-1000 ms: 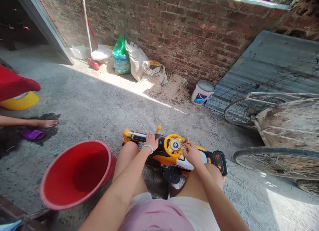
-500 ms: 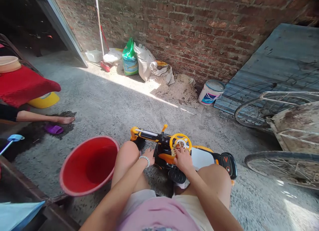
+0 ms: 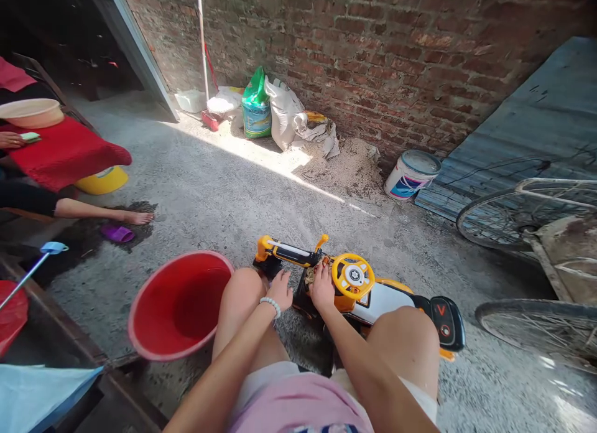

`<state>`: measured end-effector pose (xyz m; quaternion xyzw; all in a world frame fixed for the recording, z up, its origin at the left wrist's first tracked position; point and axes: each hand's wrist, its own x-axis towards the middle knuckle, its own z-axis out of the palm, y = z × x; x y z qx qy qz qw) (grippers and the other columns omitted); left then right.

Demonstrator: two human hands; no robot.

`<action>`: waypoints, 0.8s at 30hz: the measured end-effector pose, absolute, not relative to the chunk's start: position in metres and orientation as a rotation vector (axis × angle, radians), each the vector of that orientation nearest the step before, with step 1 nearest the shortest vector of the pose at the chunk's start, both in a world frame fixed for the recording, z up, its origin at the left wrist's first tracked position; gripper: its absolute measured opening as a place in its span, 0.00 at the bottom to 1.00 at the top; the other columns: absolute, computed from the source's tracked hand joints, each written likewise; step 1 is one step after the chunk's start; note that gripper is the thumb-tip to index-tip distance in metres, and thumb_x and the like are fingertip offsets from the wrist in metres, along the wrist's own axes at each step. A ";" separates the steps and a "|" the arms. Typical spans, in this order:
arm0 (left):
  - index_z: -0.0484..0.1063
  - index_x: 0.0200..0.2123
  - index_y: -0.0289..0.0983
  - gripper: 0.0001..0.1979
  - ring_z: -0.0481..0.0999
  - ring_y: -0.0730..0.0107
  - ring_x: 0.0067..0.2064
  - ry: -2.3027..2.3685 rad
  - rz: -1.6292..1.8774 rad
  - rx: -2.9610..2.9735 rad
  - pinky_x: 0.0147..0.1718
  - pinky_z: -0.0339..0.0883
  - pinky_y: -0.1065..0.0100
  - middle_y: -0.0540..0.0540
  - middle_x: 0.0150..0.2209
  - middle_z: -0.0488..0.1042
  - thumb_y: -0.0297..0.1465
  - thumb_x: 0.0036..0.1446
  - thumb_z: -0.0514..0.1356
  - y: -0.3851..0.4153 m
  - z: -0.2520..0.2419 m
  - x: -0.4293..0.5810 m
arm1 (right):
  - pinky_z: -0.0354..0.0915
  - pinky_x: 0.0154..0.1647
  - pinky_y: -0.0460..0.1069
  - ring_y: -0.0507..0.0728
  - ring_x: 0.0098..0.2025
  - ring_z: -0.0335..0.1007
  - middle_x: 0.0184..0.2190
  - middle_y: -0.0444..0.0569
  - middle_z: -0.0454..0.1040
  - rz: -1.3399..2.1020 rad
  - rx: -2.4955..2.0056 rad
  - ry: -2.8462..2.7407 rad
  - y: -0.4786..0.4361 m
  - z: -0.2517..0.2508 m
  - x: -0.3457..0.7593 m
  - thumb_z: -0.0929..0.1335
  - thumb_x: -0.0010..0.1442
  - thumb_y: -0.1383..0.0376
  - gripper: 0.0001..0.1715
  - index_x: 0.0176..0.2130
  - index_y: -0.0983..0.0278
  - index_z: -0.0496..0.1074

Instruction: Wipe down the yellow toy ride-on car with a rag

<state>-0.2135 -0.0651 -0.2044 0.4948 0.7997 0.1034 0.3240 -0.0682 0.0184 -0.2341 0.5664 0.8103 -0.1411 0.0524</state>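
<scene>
A yellow-and-black ride-on toy excavator [image 3: 389, 299] stands on the concrete in front of my knees. My right hand [image 3: 321, 287] presses a small patterned cloth [image 3: 310, 276] onto the toy's front body, just left of the yellow steering wheel [image 3: 353, 275]. The cloth is mostly covered by my fingers. My left hand [image 3: 280, 292], with a bead bracelet [image 3: 270, 305] at its wrist, hovers by my left knee near the toy's digging arm [image 3: 291, 252]. Its fingers are stretched out and hold nothing.
A red tub [image 3: 181, 305] with liquid stands left of my knee. Another person's bare foot [image 3: 140, 218] rests near a purple slipper [image 3: 117, 233]. Sacks [image 3: 282, 112] and a paint bucket [image 3: 411, 175] line the brick wall. A wheeled cart [image 3: 569, 252] is at the right.
My right hand has moved the cloth from the steering wheel leftward to the body in front of it. My left hand has lifted slightly. The view has shifted a little left.
</scene>
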 end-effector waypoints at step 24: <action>0.63 0.68 0.31 0.32 0.58 0.47 0.74 1.963 0.359 1.357 0.71 0.54 0.51 0.30 0.73 0.57 0.25 0.60 0.57 -0.051 -0.224 -0.204 | 0.71 0.52 0.62 0.68 0.63 0.63 0.70 0.61 0.63 -0.284 0.997 2.607 0.013 -0.245 -0.036 0.61 0.69 0.69 0.29 0.67 0.61 0.68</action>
